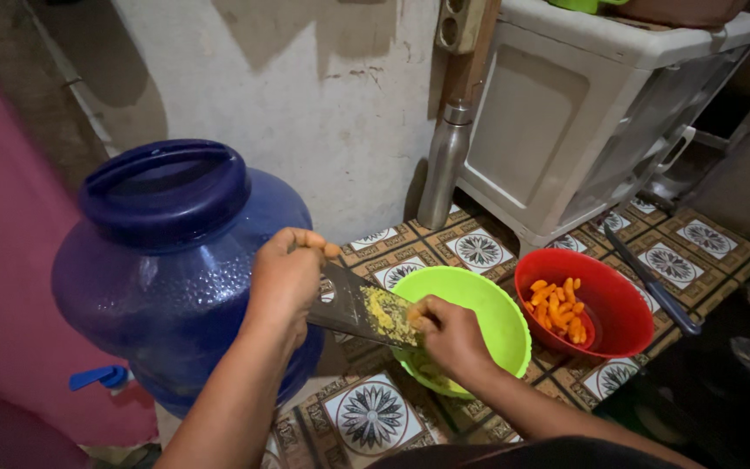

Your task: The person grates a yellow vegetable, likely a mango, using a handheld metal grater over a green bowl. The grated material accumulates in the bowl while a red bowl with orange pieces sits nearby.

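My left hand (pixel 284 278) grips the top end of a flat metal grater (pixel 359 310) that slants down into a lime-green bowl (pixel 492 304) on the patterned floor. Yellow gratings cover the grater's lower face. My right hand (pixel 449 334) presses a small yellow-orange piece against the grater just above the bowl; the piece itself is mostly hidden by my fingers. To the right stands a red bowl (pixel 627 304) holding several peeled orange root pieces (pixel 559 308).
A big blue water jug (pixel 171 260) with a blue tap stands close at my left. A steel bottle (pixel 443 161) leans by the wall, beside a white plastic cabinet (pixel 583 104). A dark-handled knife (pixel 653 282) lies right of the red bowl. Pink cloth hangs at far left.
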